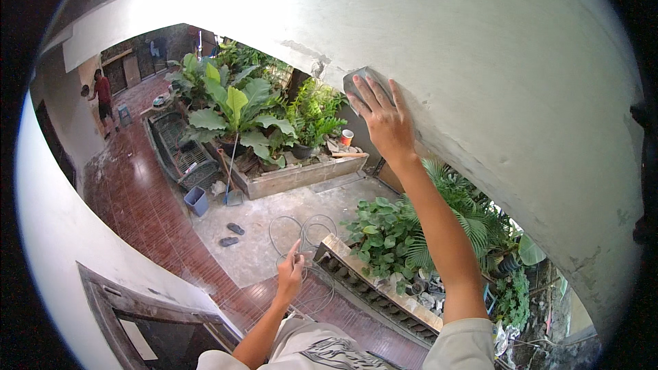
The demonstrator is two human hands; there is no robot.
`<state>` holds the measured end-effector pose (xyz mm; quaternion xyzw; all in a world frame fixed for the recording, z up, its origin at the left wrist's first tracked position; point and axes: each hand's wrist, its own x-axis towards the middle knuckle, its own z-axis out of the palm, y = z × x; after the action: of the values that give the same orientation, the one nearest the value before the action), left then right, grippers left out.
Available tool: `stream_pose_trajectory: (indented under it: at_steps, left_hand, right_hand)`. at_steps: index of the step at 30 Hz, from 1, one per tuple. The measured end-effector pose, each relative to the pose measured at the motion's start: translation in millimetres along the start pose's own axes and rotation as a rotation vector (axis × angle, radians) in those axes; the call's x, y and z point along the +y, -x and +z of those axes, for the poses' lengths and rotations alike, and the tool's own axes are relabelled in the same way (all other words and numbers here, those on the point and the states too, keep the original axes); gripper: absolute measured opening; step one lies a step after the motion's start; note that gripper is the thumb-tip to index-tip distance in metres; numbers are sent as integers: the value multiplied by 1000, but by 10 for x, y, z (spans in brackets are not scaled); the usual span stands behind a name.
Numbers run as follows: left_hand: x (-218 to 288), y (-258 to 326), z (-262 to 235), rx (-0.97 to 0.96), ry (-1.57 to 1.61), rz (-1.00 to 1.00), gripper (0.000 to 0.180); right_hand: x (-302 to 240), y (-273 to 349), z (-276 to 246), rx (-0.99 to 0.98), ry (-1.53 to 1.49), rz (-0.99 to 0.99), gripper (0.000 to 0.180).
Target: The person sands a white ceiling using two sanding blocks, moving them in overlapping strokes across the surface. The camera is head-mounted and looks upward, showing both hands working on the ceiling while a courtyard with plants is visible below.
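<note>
My right hand (389, 123) is raised with the arm stretched upward, its fingers laid flat over a dark grey sheet that looks like sandpaper (351, 85). It presses the sheet against the pale plastered beam (480, 62), close to the beam's lower edge. Rough, chipped plaster shows along that edge, just left of the sheet. Lower down, my left hand (290, 274) hangs in the air in front of my body, touching nothing. Its index finger points up while the other fingers are loosely bent, and I see nothing held in it.
Below lie a looped grey cable (301, 229), a pair of dark sandals (232, 234), a blue bin (196, 201) and a dustpan (234, 197). Planters with leafy plants (240, 106) and a low wall (384, 288) stand around. Far left, a person in red (103, 92) stands by a wall.
</note>
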<state>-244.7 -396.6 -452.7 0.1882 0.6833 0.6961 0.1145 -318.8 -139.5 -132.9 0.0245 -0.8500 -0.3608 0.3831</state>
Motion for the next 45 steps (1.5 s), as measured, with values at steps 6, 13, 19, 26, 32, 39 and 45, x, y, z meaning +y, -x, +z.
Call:
stream_pose_trajectory:
  at_steps: [6,13,19,26,32,39,45]
  left_hand:
    - [-3,83,52,-49,119,58,49]
    - [27,-24,-96,-66,139,-100,50]
    - [92,-173,-44,-79,95,-43,49]
    - [89,-18,215,-71,311,-95,48]
    - [26,-52,183,-100,297,-114,48]
    - [74,-179,28,-51,261,-85,46]
    - [135,-59,137,-18,345,-55,48]
  right_hand:
    - [89,360,-276,-71,40,55,53]
    - [146,481,-371,-153,62,42,53]
    - [-58,-92,-8,-55,63,-12,47]
    - [44,47,-131,-23,33,-42,46]
    - [168,523,-450,-142,47,21,49]
    - [22,125,-212,-147,48,9,52]
    - [-54,-96,-82,-53,19,-7,47]
